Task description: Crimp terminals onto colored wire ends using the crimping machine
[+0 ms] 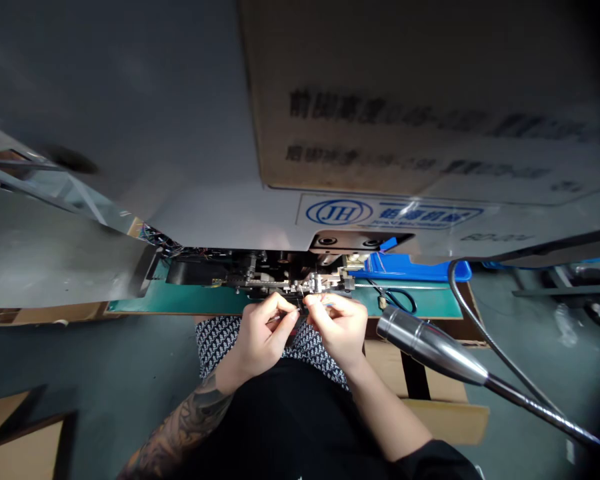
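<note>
My left hand (pixel 261 335) and my right hand (pixel 339 328) meet at the front of a machine's metal mechanism (pixel 300 285), fingers pinched together. Between the fingertips sits a small dark part (pixel 301 311) with thin wires, too small to name. Both hands rest just below the green work surface (pixel 190 301). A black-and-white patterned cloth (pixel 220 337) lies under my wrists. My left forearm is tattooed.
The grey machine housing (pixel 220 200) with a blue JH label (pixel 339 212) looms above, a cardboard sheet (pixel 420 100) stuck on it. A blue tray (pixel 410 269) and scissors (pixel 399 299) lie right of the mechanism. A metal lamp head on a flexible arm (pixel 430 345) juts in at right.
</note>
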`<state>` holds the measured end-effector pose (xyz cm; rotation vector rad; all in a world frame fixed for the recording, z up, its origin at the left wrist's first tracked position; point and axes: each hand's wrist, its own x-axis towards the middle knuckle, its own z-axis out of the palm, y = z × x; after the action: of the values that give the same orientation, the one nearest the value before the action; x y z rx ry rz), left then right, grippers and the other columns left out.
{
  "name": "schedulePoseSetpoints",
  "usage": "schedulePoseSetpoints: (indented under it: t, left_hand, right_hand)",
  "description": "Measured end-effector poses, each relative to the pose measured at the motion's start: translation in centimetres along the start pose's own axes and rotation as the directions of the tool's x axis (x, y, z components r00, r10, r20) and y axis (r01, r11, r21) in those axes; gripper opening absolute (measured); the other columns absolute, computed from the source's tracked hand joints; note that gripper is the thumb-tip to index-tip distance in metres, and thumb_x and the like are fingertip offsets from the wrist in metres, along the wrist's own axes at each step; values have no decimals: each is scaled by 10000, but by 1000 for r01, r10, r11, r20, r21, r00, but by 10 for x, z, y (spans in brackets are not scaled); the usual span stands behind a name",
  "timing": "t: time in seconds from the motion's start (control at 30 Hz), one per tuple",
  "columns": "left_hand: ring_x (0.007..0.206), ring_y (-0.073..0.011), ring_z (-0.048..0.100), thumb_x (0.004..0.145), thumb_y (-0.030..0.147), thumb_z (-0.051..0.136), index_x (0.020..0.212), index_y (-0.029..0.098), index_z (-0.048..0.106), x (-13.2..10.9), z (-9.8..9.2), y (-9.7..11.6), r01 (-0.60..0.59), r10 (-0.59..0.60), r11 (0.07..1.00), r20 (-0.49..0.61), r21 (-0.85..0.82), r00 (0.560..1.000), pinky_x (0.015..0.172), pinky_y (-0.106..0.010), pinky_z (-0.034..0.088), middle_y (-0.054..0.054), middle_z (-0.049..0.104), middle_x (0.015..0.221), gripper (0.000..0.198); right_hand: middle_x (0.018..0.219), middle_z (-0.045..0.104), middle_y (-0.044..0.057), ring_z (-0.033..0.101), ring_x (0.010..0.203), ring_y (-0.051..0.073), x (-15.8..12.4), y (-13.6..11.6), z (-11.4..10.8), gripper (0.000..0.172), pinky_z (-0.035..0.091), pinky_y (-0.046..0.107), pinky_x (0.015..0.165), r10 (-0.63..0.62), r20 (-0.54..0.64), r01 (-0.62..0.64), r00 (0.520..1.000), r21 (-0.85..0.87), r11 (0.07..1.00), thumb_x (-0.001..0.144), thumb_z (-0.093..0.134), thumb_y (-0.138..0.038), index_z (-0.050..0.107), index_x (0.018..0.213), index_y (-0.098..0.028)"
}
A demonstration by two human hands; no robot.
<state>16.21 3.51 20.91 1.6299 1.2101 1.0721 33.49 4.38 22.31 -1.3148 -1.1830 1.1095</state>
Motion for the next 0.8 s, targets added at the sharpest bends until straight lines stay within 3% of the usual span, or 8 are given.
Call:
schedulePoseSetpoints:
  t: [0.2,0.37,0.47,0.53,0.63,0.7,0.8]
  left_hand:
    - [519,-68,584,1029,161,659,906,184,650,-1,8,-1,-87,95,990,-81,107,992,531,-173,438,32,673,700,125]
    - [528,-75,596,1043,161,635,931,188,650,1,2,0,-70,73,993,-25,93,997,540,-175,447,40,653,676,116]
    - [554,-83,621,1052,164,621,950,188,652,4,-4,2,-54,51,994,36,99,998,556,-179,462,32,669,694,110]
    - [547,-76,605,1051,157,623,944,188,653,5,-4,4,-74,71,989,26,131,997,549,-179,451,29,675,709,115]
    - [551,-69,599,1041,137,624,931,187,647,5,-1,6,-113,119,976,-22,187,993,543,-175,441,18,706,748,124]
    - [560,-72,609,1035,127,625,927,188,640,5,2,8,-125,138,970,-49,210,989,539,-172,441,10,723,764,124]
    - [556,-71,612,1028,118,628,930,188,639,4,4,8,-135,154,965,-66,225,986,528,-167,442,4,735,773,120]
  right_hand:
    - [456,532,-48,425,395,94,3,10,8,500,386,242,395,-103,-142,104,984,-2,995,980,797,-400,633,550,-203]
    - [546,663,-24,573,443,129,4,12,-5,331,460,270,447,-181,-8,178,983,-150,973,983,807,-341,773,684,-203]
    - [627,729,-14,617,476,138,6,13,-13,206,506,287,495,-365,78,372,928,-266,889,984,803,-286,828,794,-211]
    - [634,734,-13,605,468,137,8,15,-12,202,503,297,497,-443,56,437,895,-308,845,988,792,-278,825,799,-214]
    - [574,670,-21,555,458,138,7,14,-7,311,473,307,491,-355,-29,333,934,-285,899,997,777,-319,762,705,-215]
    - [542,621,-27,508,455,131,5,12,-4,368,431,301,471,-239,-43,224,970,-222,949,1001,774,-343,717,661,-214]
    - [523,590,-32,456,446,119,3,8,-1,395,377,290,445,-155,-45,147,987,-155,977,994,782,-357,686,642,-207]
